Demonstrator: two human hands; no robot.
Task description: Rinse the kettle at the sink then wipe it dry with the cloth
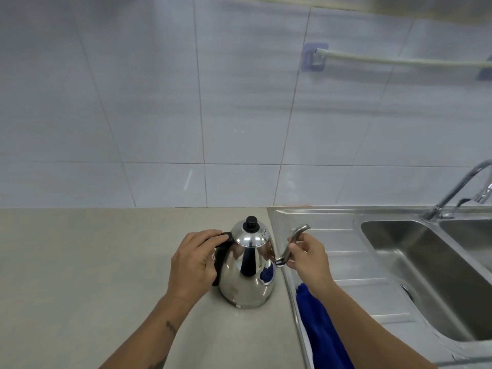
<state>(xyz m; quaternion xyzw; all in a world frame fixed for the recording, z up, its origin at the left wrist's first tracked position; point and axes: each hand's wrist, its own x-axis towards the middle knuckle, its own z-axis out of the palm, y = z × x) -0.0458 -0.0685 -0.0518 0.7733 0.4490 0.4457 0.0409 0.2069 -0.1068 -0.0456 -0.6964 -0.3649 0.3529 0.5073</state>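
Steel kettle [246, 270] stands upright at lower centre on the counter [80, 262], left hand [194, 265] gripping its black handle [221, 258], right hand [308, 262] pinching the spout [294, 238], which points right toward the sink [426, 262]. Blue cloth [319, 331] lies below.

A polished steel kettle [246, 272] stands upright on the beige counter [80, 262], its black-knobbed lid on. From nine o'clock the left hand [193, 265] wraps the black handle; at three o'clock the right hand [310, 262] pinches the thin curved spout [292, 241] between its fingers. A blue cloth [319, 331] lies on the steel draining board at about five o'clock of the kettle, partly under the right forearm. The sink [426, 275] and its tap [458, 187] sit toward two o'clock.
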